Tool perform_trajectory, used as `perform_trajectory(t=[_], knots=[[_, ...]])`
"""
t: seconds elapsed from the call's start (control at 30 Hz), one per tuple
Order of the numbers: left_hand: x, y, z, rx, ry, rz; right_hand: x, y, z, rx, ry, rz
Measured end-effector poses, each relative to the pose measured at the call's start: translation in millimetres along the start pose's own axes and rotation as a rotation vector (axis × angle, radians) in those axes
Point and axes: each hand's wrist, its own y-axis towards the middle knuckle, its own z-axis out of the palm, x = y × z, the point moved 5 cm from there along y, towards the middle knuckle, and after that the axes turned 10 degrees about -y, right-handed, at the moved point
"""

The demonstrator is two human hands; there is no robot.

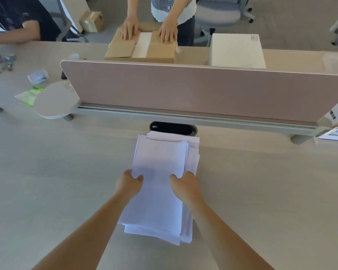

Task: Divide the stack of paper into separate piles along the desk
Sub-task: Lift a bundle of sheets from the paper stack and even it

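I have both hands, left hand (129, 184) and right hand (184, 184), fingers closed on the upper sheets of the loose white paper stack (160, 184) at lower centre of the pale wooden counter (57, 182). No piles exist yet, so I judge this the first split; next I must lift this portion clear and set it aside.

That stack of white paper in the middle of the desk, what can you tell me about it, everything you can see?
The stack of paper is plain white and blank-looking, lying flat on the pale wood-look desk. Its sheets are fanned unevenly, with edges jutting out at the right and near corners. Its far end reaches a dark oval cable port. The left hand and right hand grip a top bundle from both sides.
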Motion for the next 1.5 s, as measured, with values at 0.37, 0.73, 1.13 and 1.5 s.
perform_trajectory(t=[0.37, 0.73, 1.13, 1.5], knots=[[7, 2, -1, 0.007, -0.014, 0.024, -3, 16, 30, 0.181, 0.558, 0.227], [2, -15, -62, -0.005, -0.259, 0.027, 12, -11, 22, 0.226, 0.513, 0.040], [63, -90, -218, 0.045, -0.769, 0.108, 114, -133, 77, 0.386, 0.423, -0.385], [200, -155, -390, -0.273, -0.908, 0.265, 202, -291, 229, 0.125, 0.224, -0.691]])
